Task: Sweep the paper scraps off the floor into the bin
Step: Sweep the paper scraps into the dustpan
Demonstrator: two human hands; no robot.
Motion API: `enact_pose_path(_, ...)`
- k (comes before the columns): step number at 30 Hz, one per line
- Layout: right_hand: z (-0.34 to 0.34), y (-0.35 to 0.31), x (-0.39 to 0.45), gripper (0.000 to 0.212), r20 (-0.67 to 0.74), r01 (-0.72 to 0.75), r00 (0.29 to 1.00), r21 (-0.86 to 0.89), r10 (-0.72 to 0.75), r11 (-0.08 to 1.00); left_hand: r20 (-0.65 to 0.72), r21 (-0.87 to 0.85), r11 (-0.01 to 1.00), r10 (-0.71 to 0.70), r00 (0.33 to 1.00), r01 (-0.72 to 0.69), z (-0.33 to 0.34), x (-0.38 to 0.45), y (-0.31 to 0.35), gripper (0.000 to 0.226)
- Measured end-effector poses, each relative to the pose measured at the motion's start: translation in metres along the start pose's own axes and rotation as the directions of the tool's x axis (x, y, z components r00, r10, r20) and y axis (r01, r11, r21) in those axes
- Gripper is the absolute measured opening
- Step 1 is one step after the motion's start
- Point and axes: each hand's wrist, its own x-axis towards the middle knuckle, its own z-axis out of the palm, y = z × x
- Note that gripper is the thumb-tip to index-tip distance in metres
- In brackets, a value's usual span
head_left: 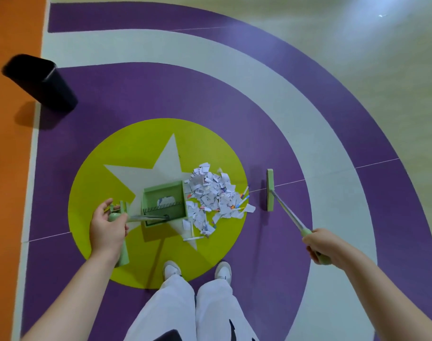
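White trousers (192,313) and two white shoes (171,269) occupy the lower centre, toes pointing toward the work area.

Paper scraps (211,195) lie in a loose heap on the floor (234,102), on the right part of a yellow-green circle (126,153) bearing a pale star. Several coloured pens (243,200) are mixed into the heap's right edge, and a white one lies at its near edge. A few scraps already sit inside the dustpan.

Left hand (109,228) grips the top of the green dustpan handle, fingers curled round it. From that grip the metal shaft runs rightward to the green dustpan (164,204), which rests on the circle with its open mouth against the left side of the heap. A comb of teeth shows along its near inner edge.

Right hand (319,246) is closed round the green handle of the broom (270,189). From that grip the shaft slopes up and left to the green broom head, which stands on the purple band, just right of the heap and not touching it.

Black bin (41,82) stands well apart, far up and left of the left hand, at the border of the orange strip (10,168).
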Motion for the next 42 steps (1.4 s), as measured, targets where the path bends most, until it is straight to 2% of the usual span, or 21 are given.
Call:
enact_pose_path(4, 0.018, -0.027, 0.012, 0.009, 0.075, -0.034, 0.997, -0.022, 0.036, 0.999, -0.015, -0.002, 1.000, -0.008, 1.000, 0.008, -0.007, 0.000, -0.002, 0.051)
enact_pose_path(10, 0.082, -0.058, 0.000, 0.011, 0.253, -0.049, 0.967, 0.053, 0.034, 0.997, -0.075, -0.040, 0.999, -0.026, 0.997, 0.023, -0.017, 0.000, -0.003, 0.053)
enact_pose_path(16, 0.098, -0.080, -0.006, 0.015, 0.311, -0.030, 0.949, 0.251, -0.052, 0.967, -0.080, -0.055, 0.998, -0.023, 0.996, 0.019, -0.028, 0.001, -0.006, 0.052)
enact_pose_path(23, 0.086, -0.079, -0.024, 0.011, 0.317, -0.047, 0.945, 0.377, -0.081, 0.925, -0.070, -0.065, 0.998, -0.024, 0.997, 0.019, -0.034, 0.009, -0.001, 0.053)
enact_pose_path(27, 0.074, -0.049, -0.043, 0.004, 0.269, -0.057, 0.962, 0.392, -0.055, 0.918, -0.033, -0.058, 0.998, -0.029, 0.999, 0.027, -0.035, 0.019, -0.002, 0.053)
enact_pose_path(34, 0.069, 0.010, -0.070, 0.004, 0.208, -0.081, 0.978, 0.456, -0.017, 0.886, 0.034, -0.038, 0.999, -0.019, 0.999, 0.020, -0.029, 0.022, 0.000, 0.054)
enact_pose_path(37, 0.069, 0.032, -0.085, 0.006, 0.185, -0.053, 0.983, 0.341, -0.011, 0.938, 0.064, -0.038, 0.999, -0.002, 0.998, 0.005, -0.030, 0.014, -0.001, 0.055)
enact_pose_path(39, 0.065, 0.044, -0.095, 0.008, 0.165, 0.024, 0.985, 0.117, -0.044, 0.993, 0.076, -0.041, 0.999, 0.008, 0.997, -0.005, -0.031, 0.009, -0.001, 0.056)
enact_pose_path(42, 0.049, 0.062, -0.110, 0.017, 0.177, 0.097, 0.982, -0.199, -0.062, 0.975, 0.074, -0.034, 0.999, 0.016, 0.997, -0.013, -0.037, 0.001, -0.005, 0.056)
